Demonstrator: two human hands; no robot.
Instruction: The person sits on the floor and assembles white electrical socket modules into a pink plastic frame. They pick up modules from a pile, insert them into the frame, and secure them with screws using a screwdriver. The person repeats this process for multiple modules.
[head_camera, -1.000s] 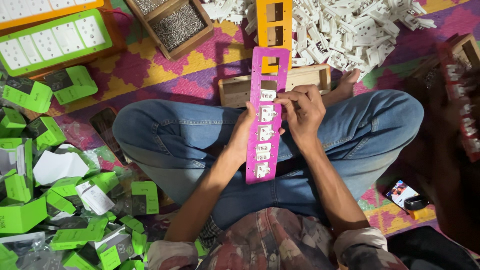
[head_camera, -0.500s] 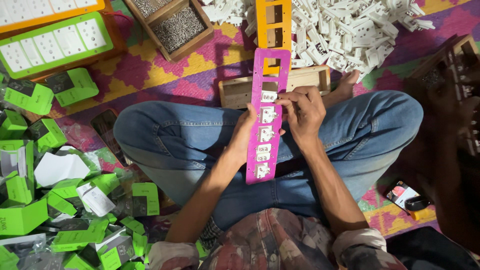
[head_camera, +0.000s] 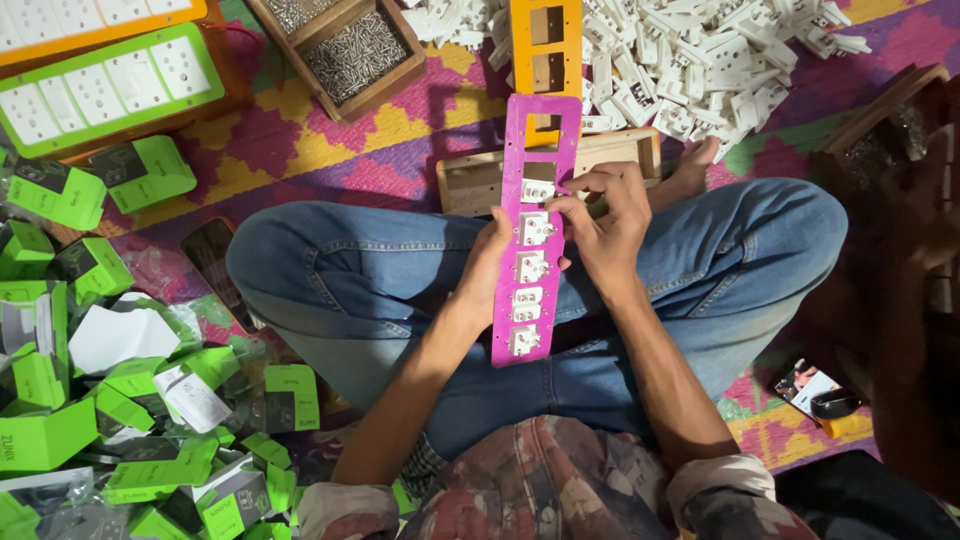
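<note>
Right hand (head_camera: 608, 218) fingers shifted up pink strip (head_camera: 535, 230) to topmost white socket (head_camera: 537, 190).

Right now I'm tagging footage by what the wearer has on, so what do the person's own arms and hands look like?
Both forearms are bare below sleeves pushed up near the elbows. The left sleeve and right sleeve belong to a mottled shirt in dull red, grey and cream, with pale cuffs. The left hand and right hand wear no gloves; no rings or watch are visible.
</note>
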